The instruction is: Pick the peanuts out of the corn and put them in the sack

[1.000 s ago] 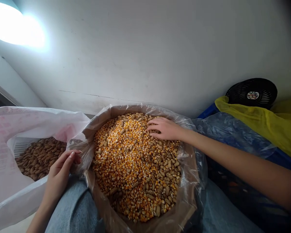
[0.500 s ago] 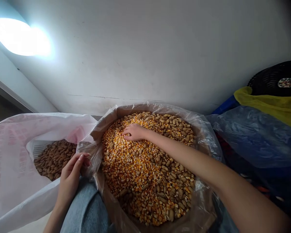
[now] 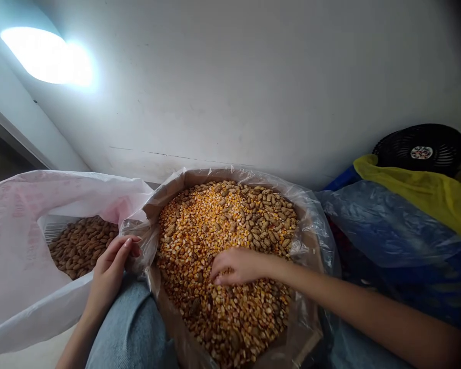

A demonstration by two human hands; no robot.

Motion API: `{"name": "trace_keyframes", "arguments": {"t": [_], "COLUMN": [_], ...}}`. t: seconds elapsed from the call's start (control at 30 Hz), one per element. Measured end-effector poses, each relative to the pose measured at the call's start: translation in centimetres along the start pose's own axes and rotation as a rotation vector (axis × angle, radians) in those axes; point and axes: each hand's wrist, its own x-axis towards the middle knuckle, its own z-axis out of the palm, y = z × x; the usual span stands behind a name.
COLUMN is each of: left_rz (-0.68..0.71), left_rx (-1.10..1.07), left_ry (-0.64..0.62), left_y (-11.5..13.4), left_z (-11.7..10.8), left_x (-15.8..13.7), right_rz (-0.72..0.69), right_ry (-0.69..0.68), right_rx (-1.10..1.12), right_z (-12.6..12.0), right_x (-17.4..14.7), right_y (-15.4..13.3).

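A wide carton (image 3: 315, 307) lined with a clear plastic bag (image 3: 311, 215) is full of corn kernels (image 3: 192, 220) mixed with peanuts in their shells (image 3: 271, 212). Within it, my right hand (image 3: 240, 265) is low in the corn near the middle, fingers curled down. Kernels show beneath the palm; whatever the fingers close on is hidden. My left hand (image 3: 113, 261) stays by the carton's left side, above my knee, thumb and forefinger pinched together beside the gathered plastic. I cannot tell whether anything is between them.
To the left, a white woven sack (image 3: 19, 246) stands with its mouth spread, showing brown almond-like nuts (image 3: 82, 246). A wall (image 3: 234, 87) rises behind. At right lie clear plastic sheeting (image 3: 388, 220), yellow mesh cloth (image 3: 415, 189) and a black fan (image 3: 422, 148).
My right hand has come from the back left of the corn toward me and slightly right, down to the middle. My left hand holds nearly the same place. The view has shifted a little.
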Motion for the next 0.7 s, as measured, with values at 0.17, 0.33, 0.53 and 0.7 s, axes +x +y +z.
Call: {"name": "trace_keyframes", "arguments": {"t": [0.17, 0.33, 0.53, 0.7], "left_rz": [-0.001, -0.026, -0.018, 0.069], "left_rx": [0.028, 0.026, 0.125, 0.418], "left_ry": [0.009, 0.009, -0.005, -0.249], "left_y": [0.2, 0.2, 0.5, 2.0], "left_z": [0.1, 0.1, 0.3, 0.6], "left_x": [0.0, 0.0, 0.1, 0.6], "right_rz": [0.425, 0.934, 0.797, 0.613], "right_ry": [0.882, 1.369, 1.202, 0.902], "right_rx": [-0.107, 0.086, 0.152, 0.462], "right_z": [-7.1, -7.4, -5.8, -4.6], "right_x": [-2.4, -4.3, -1.5, 1.3], "right_y": [5.4, 11.9, 11.4, 7.9]}}
